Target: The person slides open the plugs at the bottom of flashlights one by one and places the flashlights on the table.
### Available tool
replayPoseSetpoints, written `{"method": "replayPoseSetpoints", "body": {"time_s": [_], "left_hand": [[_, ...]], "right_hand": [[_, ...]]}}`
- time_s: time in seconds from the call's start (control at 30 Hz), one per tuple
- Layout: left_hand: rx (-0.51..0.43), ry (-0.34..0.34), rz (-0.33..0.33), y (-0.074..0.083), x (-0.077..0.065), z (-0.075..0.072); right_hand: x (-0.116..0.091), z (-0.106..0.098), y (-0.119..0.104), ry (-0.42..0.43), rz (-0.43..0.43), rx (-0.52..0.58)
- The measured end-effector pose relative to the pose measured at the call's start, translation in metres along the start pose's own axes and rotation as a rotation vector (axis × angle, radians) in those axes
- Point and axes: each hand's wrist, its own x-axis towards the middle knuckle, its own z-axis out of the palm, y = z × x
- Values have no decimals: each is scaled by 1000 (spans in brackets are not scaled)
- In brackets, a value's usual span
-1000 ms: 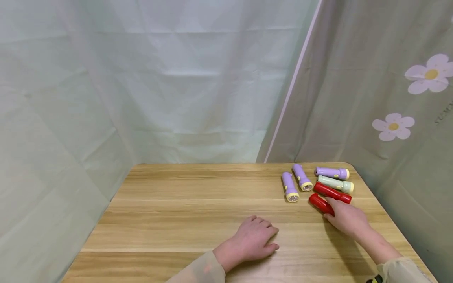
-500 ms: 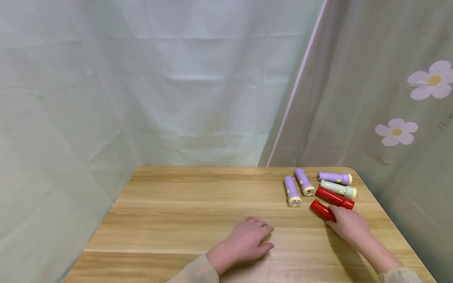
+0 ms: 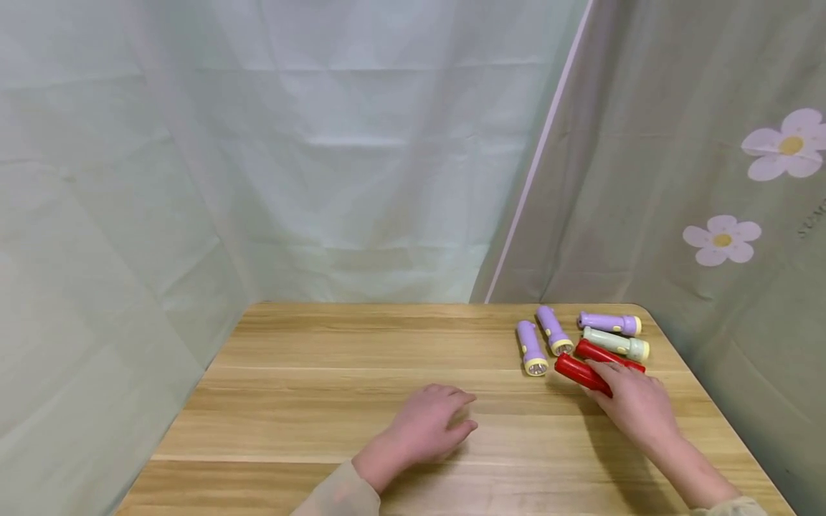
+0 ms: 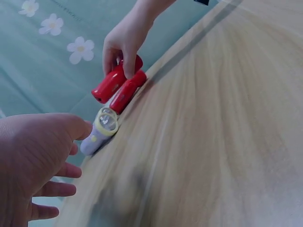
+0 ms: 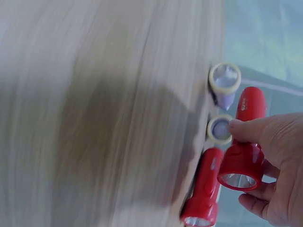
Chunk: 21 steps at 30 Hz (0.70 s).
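Right hand (image 3: 635, 401) holds a glossy red cylindrical flashlight (image 3: 577, 373) above the desk (image 3: 323, 401)

The held flashlight's long axis slants across the right part of the desk: tail toward the far left, lens end toward the near right. The thumb and fingers pinch its body from both sides. The left hand (image 3: 422, 423) has its fingers loosely spread and grips nothing.

Six flashlights show in all: two red, three purple with pale-yellow rims, one pale green with a yellow rim. The second red flashlight (image 3: 594, 351) lies just beyond the held one; the pale green flashlight (image 3: 616, 343) lies past that, lens to the right.

The held flashlight has a rounded tail, small pale marking near it, and a wider head around a clear, silvery lens.
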Motion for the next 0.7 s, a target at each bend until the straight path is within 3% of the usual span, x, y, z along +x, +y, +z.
{"method": "replayPoseSetpoints", "body": {"time_s": [0.43, 0.57, 0.7], "left_hand": [[-109, 58, -84, -12, 3, -16], [-206, 91, -140, -13, 3, -20], [-366, 118, -229, -13, 4, -21]], "right_hand": [[22, 6, -45, 105, -118, 110], [28, 12, -60, 127, -147, 130], [33, 17, -75, 139, -160, 158]]}}
